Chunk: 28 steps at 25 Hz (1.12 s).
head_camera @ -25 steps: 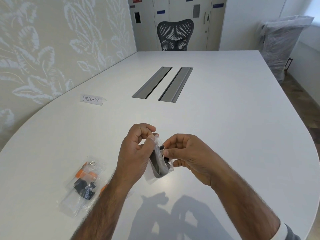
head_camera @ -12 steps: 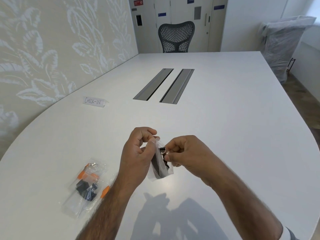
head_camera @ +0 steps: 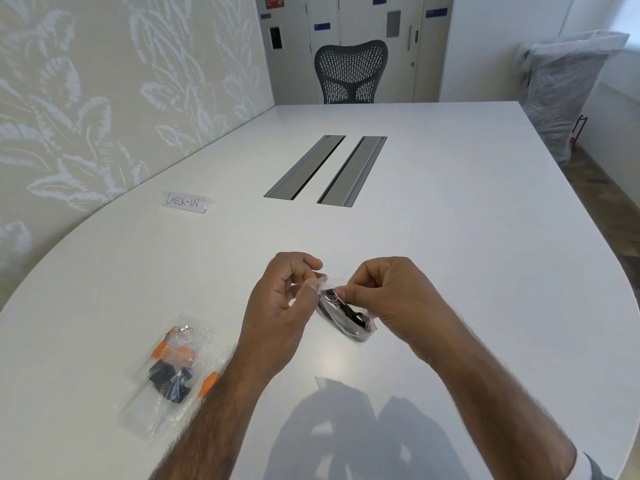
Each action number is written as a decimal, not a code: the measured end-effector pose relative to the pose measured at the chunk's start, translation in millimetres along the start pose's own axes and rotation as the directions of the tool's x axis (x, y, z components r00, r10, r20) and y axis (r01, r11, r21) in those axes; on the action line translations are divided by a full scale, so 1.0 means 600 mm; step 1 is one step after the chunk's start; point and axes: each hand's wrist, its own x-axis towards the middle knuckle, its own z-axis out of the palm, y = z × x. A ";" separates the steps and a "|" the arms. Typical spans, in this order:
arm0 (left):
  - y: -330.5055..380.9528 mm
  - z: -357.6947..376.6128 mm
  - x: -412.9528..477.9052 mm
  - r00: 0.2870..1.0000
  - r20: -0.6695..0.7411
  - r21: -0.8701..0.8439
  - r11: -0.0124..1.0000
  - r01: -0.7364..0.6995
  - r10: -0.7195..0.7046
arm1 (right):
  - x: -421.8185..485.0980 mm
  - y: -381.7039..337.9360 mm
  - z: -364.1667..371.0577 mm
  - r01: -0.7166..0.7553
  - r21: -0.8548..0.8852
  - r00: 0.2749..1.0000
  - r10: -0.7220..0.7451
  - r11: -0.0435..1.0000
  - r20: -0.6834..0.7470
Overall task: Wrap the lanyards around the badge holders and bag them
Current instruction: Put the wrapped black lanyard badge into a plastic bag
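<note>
clear bag (head_camera: 358,328), mouth edge pinched by l hand (head_camera: 277,306), r hand (head_camera: 389,299)

White table (head_camera: 467,237) with a CHECK-IN card (head_camera: 183,201), two grey cable flaps (head_camera: 304,167), perhaps three filled clear bags (head_camera: 166,372) near-left

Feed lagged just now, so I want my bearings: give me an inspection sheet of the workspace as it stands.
Surface: white table, hand shadows near the front edge.
Job's things: bag held off the table, with a black lanyard and metal clip inside; filled bags lying at left, orange and black inside.
Clutter: CHECK-IN card.
Grips: left grip and right grip both pinch the held bag's top.
Cables: nothing seen; two grey hatches in the table.
Surroundings: mesh chair, doors behind it, wrapped item at right, leaf-patterned wall at left.
</note>
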 end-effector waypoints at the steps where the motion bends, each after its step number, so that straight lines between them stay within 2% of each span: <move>1: 0.000 0.003 -0.001 1.000 0.012 0.030 1.000 -0.006 0.005 | 0.000 -0.001 0.004 0.023 -0.076 0.999 -0.026 0.997 -0.032; 4: -0.002 0.007 -0.002 1.000 -0.024 0.077 0.997 0.008 -0.006 | 0.002 -0.003 0.013 0.047 -0.132 0.998 -0.053 0.990 -0.043; 9: 0.001 -0.001 0.001 0.997 -0.083 0.117 0.993 0.017 -0.007 | -0.003 -0.006 0.006 -0.052 0.083 0.984 0.036 0.995 0.176; 15: 0.007 0.005 -0.003 0.999 -0.039 0.034 0.999 0.032 -0.031 | -0.001 0.000 0.014 -0.027 0.107 0.991 0.013 0.994 0.133; 20: 0.009 0.006 -0.007 0.999 -0.021 0.013 0.999 0.040 -0.040 | -0.006 0.003 0.026 0.011 0.046 1.000 -0.012 0.999 0.019; 21: 0.009 0.005 -0.007 0.998 -0.034 0.012 0.999 0.047 -0.047 | -0.006 0.003 0.026 0.019 0.043 1.000 -0.020 0.999 0.023; 25: 0.011 0.001 -0.009 0.997 -0.062 0.014 0.998 0.055 -0.054 | -0.008 0.000 0.014 0.005 0.066 0.981 -0.018 0.998 0.194; 28: 0.010 0.003 -0.014 0.999 -0.025 0.036 0.998 0.050 -0.049 | -0.008 0.002 0.011 -0.009 0.019 0.975 0.004 1.000 0.220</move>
